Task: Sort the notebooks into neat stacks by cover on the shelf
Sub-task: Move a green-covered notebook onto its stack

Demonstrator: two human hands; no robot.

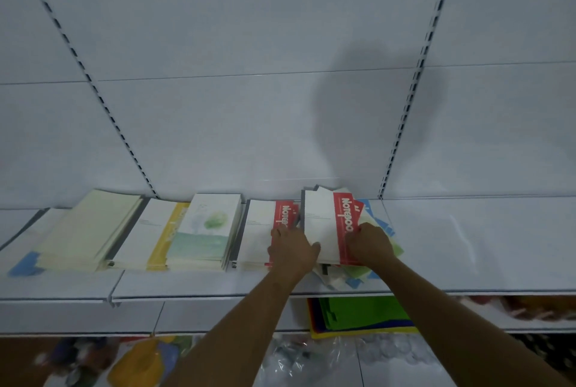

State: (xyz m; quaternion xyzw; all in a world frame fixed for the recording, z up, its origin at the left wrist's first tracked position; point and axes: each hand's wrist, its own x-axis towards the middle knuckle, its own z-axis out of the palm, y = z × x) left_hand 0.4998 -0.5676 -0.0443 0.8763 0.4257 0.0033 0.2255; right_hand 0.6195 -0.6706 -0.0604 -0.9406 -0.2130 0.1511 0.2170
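Nearest, blurred colored goods (140, 361) lie below, too soft to identify, and a green and yellow pile (361, 313) sits under the shelf (199, 286). On it, both hands hold a red-and-white notebook (324, 224) over a messy heap (380, 230), mostly hidden. The left hand (291, 251) has its thumb on the cover, fingers out of sight; the right hand (371, 244) curls over the red strip. Leftward stand a red-band stack (258, 230), green-tree stack (205, 230), yellow-band stack (149, 233) and cream stack (90, 227), the far-left edge smeared.
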